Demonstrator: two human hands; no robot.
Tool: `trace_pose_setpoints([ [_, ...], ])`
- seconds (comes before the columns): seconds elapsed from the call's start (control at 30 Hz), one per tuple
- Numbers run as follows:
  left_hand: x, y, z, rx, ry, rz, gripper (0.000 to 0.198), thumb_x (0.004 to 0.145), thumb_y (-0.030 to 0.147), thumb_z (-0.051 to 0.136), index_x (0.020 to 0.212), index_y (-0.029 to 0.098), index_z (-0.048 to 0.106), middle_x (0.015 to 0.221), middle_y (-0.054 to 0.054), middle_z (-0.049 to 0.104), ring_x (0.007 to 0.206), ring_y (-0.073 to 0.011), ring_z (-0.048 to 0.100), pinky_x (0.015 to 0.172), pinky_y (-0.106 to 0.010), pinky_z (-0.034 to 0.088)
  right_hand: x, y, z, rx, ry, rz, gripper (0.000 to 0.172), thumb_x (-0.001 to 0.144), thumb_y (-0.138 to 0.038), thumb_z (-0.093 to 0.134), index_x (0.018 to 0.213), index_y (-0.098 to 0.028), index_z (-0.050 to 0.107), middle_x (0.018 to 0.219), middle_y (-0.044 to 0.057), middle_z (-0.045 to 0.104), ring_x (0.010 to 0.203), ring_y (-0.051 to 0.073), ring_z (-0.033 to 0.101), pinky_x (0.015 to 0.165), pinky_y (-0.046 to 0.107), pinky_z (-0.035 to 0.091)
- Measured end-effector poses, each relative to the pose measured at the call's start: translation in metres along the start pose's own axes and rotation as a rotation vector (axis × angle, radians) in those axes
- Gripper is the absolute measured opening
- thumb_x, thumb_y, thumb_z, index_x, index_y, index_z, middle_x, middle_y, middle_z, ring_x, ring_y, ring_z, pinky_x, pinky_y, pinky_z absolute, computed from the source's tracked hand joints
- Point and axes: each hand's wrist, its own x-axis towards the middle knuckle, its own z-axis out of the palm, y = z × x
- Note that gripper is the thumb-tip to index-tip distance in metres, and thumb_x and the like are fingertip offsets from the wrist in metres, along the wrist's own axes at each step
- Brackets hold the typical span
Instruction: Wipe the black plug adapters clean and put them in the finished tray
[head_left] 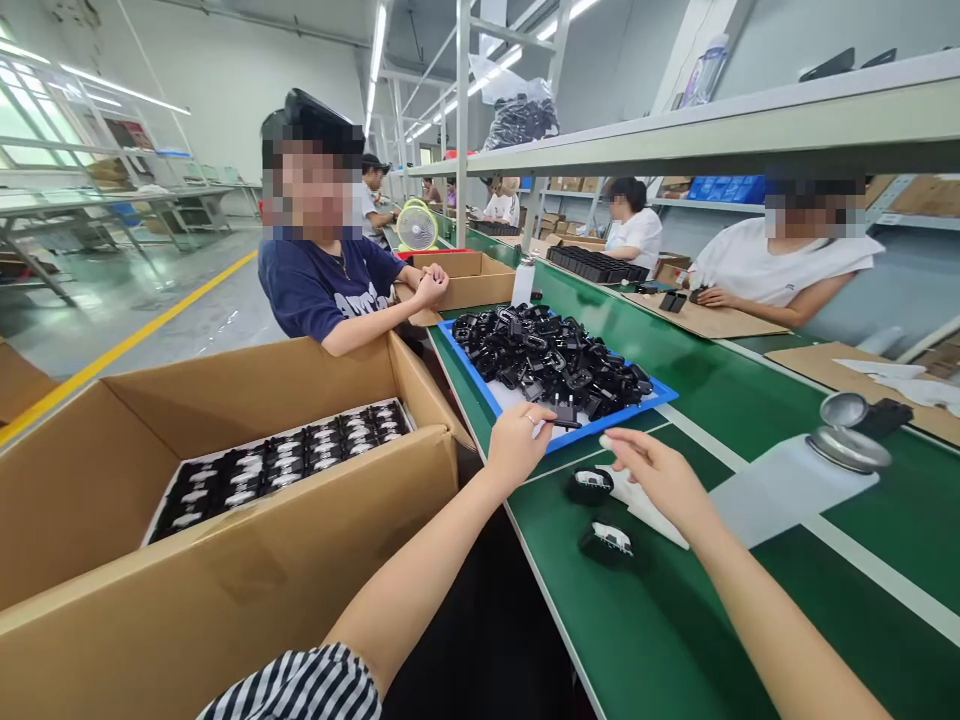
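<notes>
Over the near corner of the blue-rimmed tray (491,398), my left hand (519,447) pinches a black plug adapter (565,411) with metal pins. My right hand (660,478) is just to its right, thumb and fingers together. Something small and white shows at those fingertips; whether it is held or worn I cannot tell. A white cloth or paper (652,513) lies under the right hand. On the green table near it are two black round-ended pieces (591,484) with white inside. A heap of black plug parts (547,350) fills the tray.
At left, an open cardboard box (247,570) holds rows of black-and-white pieces (285,460). A translucent bottle with a metal lid (795,490) is at right. A white bottle (523,282) stands behind the tray. Co-workers (330,280) sit across and beside the table; a shelf (720,120) overhangs it.
</notes>
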Motion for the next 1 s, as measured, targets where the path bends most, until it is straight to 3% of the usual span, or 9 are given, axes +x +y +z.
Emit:
trace_pose_setpoints([
  [0.07, -0.007, 0.008, 0.007, -0.082, 0.089, 0.145, 0.012, 0.070, 0.014, 0.045, 0.074, 0.018, 0.056, 0.075, 0.000, 0.056, 0.074, -0.0104, 0.051, 0.070, -0.023, 0.041, 0.007, -0.004, 0.006, 0.069, -0.100, -0.019, 0.052, 0.060, -0.046, 0.043, 0.101, -0.014, 0.047, 0.065, 0.003, 0.055, 0.063, 0.019, 0.052, 0.054, 0.029, 0.041],
  [0.13, -0.014, 0.016, 0.011, -0.137, 0.064, 0.185, 0.011, 0.070, 0.014, 0.045, 0.072, 0.018, 0.054, 0.075, 0.000, 0.056, 0.072, -0.0102, 0.051, 0.068, -0.022, 0.041, 0.011, -0.003, 0.007, 0.139, -0.205, -0.060, 0.050, 0.057, -0.041, 0.049, 0.099, -0.014, 0.048, 0.072, 0.004, 0.056, 0.066, 0.019, 0.052, 0.056, 0.028, 0.042],
  [0.23, -0.020, 0.024, 0.010, -0.240, -0.115, 0.036, 0.011, 0.068, 0.013, 0.045, 0.076, 0.017, 0.051, 0.072, 0.001, 0.055, 0.069, -0.0088, 0.051, 0.065, -0.020, 0.042, 0.008, 0.005, 0.003, 0.128, -0.269, -0.113, 0.037, 0.057, -0.035, 0.052, 0.088, -0.015, 0.053, 0.084, 0.005, 0.056, 0.074, 0.020, 0.052, 0.065, 0.030, 0.042],
  [0.37, -0.022, 0.029, 0.002, -0.330, -0.388, -0.203, 0.032, 0.062, 0.016, 0.052, 0.093, 0.017, 0.046, 0.085, 0.000, 0.056, 0.069, -0.0085, 0.051, 0.063, -0.019, 0.042, 0.000, 0.018, -0.001, -0.105, -0.119, -0.144, 0.034, 0.059, -0.032, 0.050, 0.090, -0.018, 0.055, 0.096, 0.003, 0.054, 0.087, 0.022, 0.047, 0.078, 0.036, 0.036],
  [0.47, -0.022, 0.027, 0.003, -0.353, -0.497, -0.269, 0.054, 0.056, 0.023, 0.059, 0.106, 0.016, 0.041, 0.101, -0.003, 0.052, 0.075, -0.0106, 0.051, 0.068, -0.021, 0.042, -0.001, 0.023, 0.001, -0.168, -0.086, -0.139, 0.037, 0.060, -0.029, 0.050, 0.095, -0.019, 0.054, 0.102, 0.002, 0.052, 0.094, 0.022, 0.044, 0.082, 0.036, 0.033],
  [0.53, -0.023, 0.027, 0.007, -0.348, -0.551, -0.289, 0.056, 0.054, 0.030, 0.061, 0.106, 0.016, 0.043, 0.095, -0.002, 0.055, 0.072, -0.0117, 0.051, 0.068, -0.023, 0.042, 0.001, 0.026, 0.002, -0.150, -0.154, -0.138, 0.037, 0.061, -0.027, 0.048, 0.097, -0.018, 0.053, 0.100, 0.002, 0.053, 0.091, 0.021, 0.046, 0.079, 0.034, 0.036],
  [0.7, -0.026, 0.029, 0.013, -0.335, -0.567, -0.246, 0.039, 0.059, 0.028, 0.054, 0.097, 0.018, 0.051, 0.082, 0.001, 0.058, 0.070, -0.0116, 0.052, 0.068, -0.023, 0.042, 0.003, 0.031, -0.001, -0.105, -0.322, -0.190, 0.041, 0.062, -0.030, 0.047, 0.100, -0.016, 0.051, 0.102, 0.003, 0.051, 0.084, 0.019, 0.050, 0.069, 0.028, 0.042],
  [0.87, -0.026, 0.030, 0.009, -0.325, -0.545, -0.182, 0.035, 0.063, 0.024, 0.048, 0.097, 0.019, 0.051, 0.080, 0.001, 0.058, 0.076, -0.0124, 0.053, 0.073, -0.024, 0.041, -0.001, 0.028, 0.000, -0.132, -0.244, -0.152, 0.033, 0.067, -0.033, 0.042, 0.094, -0.017, 0.053, 0.090, 0.002, 0.057, 0.075, 0.018, 0.053, 0.063, 0.028, 0.044],
  [1.0, -0.027, 0.028, 0.013, -0.347, -0.541, -0.181, 0.046, 0.061, 0.027, 0.054, 0.104, 0.017, 0.045, 0.093, -0.001, 0.057, 0.079, -0.0124, 0.052, 0.074, -0.023, 0.041, -0.003, 0.028, 0.000, -0.099, -0.200, -0.161, 0.027, 0.066, -0.028, 0.042, 0.089, -0.020, 0.054, 0.088, 0.000, 0.057, 0.073, 0.016, 0.053, 0.063, 0.025, 0.044],
])
